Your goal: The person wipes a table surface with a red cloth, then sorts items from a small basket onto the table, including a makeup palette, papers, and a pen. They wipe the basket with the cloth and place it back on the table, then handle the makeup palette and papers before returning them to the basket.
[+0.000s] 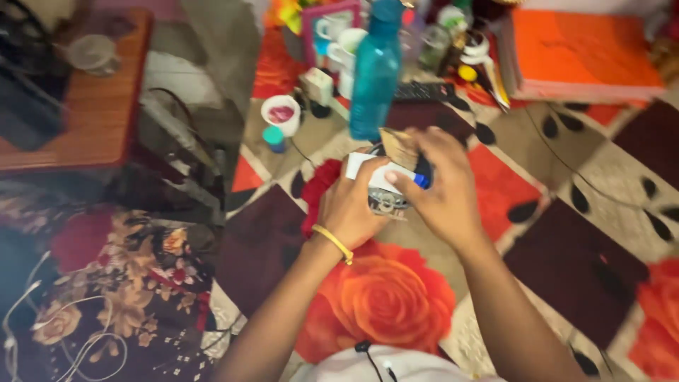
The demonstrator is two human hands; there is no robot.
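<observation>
Both hands meet over a small white tube with a blue cap [382, 175], held above a patterned red, maroon and beige cloth [566, 191]. My left hand [346, 209], with a yellow band on the wrist, grips the tube's body. My right hand [442, 187] pinches the blue cap end. A red cloth bunch [317, 187] and a small silvery object [385, 203] lie under the hands, partly hidden. A tan scrap [399, 146] sticks up behind the fingers.
A teal bottle [375, 71] stands just beyond the hands. Behind it are cups [343, 39], a white pot with pink contents [281, 113], a black remote [424, 90] and an orange book [580, 49]. A wooden stool [92, 106] and floral fabric [134, 297] lie left.
</observation>
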